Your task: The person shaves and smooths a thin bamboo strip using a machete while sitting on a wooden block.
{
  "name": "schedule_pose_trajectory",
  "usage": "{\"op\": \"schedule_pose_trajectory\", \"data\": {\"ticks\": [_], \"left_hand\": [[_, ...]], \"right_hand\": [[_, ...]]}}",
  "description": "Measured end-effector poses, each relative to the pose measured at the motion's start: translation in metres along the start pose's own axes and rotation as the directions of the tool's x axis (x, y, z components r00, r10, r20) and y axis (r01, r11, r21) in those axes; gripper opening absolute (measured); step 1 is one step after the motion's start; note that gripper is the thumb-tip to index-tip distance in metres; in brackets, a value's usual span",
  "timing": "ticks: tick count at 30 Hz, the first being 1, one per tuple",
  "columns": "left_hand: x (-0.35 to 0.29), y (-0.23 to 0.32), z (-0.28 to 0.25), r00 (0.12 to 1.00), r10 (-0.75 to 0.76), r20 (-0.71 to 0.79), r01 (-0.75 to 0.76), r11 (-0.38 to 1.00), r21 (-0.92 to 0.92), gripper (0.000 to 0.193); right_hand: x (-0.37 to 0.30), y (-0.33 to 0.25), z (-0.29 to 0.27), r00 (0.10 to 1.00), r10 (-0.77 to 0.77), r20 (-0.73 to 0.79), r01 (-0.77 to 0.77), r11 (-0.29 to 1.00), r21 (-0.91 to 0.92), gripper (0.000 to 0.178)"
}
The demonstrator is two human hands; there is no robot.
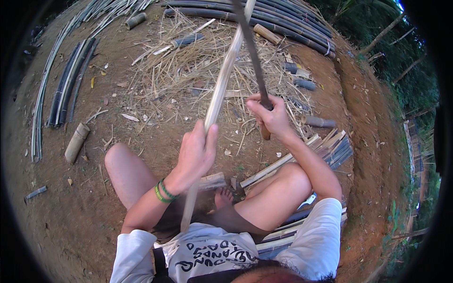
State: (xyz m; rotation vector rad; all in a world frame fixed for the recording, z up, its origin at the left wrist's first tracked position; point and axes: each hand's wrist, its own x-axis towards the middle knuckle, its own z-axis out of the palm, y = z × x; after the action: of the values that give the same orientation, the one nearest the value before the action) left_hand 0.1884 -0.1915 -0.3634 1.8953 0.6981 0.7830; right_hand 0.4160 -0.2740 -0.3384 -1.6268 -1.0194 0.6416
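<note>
My left hand (196, 150), with green bands at its wrist, is closed around a long pale split bamboo strip (222, 84). The strip slants from my lap, near my shirt, up past the top of the view. My right hand (273, 115) grips a machete (255, 59) by its brown wooden handle, the long dark blade pointing up and away. Blade and strip come close or cross near the top edge; whether they touch I cannot tell. Under the left forearm a split bamboo piece (212, 181) lies beside my bare foot (223, 198).
Pale shavings (188, 66) cover the dirt ahead. Dark bamboo poles (292, 23) lie at the far side, and dark slats (71, 85) at the left. A short bamboo piece (77, 143) lies nearer. Split bamboo (337, 151) is stacked by my right knee, with a dirt bank (368, 141) beyond.
</note>
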Motion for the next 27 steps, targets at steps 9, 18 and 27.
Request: {"op": "schedule_pose_trajectory", "data": {"ticks": [9,18,27], "left_hand": [[0.105,0.041,0.009,0.876,0.183,-0.447,-0.288,0.941,-0.179,0.028],[0.136,0.047,0.016,0.590,0.282,-0.756,-0.670,0.694,-0.264,0.031],[0.061,0.046,0.070,0.743,-0.053,-0.667,-0.562,0.493,-0.665,0.044]], "right_hand": [[-0.006,-0.049,0.011,0.998,-0.044,-0.054,0.056,0.970,0.238,0.025],[-0.008,-0.050,0.030,0.998,0.030,-0.054,-0.021,0.985,0.170,0.054],[0.017,-0.050,0.031,0.959,-0.027,-0.282,0.187,0.810,0.557,0.037]]}}
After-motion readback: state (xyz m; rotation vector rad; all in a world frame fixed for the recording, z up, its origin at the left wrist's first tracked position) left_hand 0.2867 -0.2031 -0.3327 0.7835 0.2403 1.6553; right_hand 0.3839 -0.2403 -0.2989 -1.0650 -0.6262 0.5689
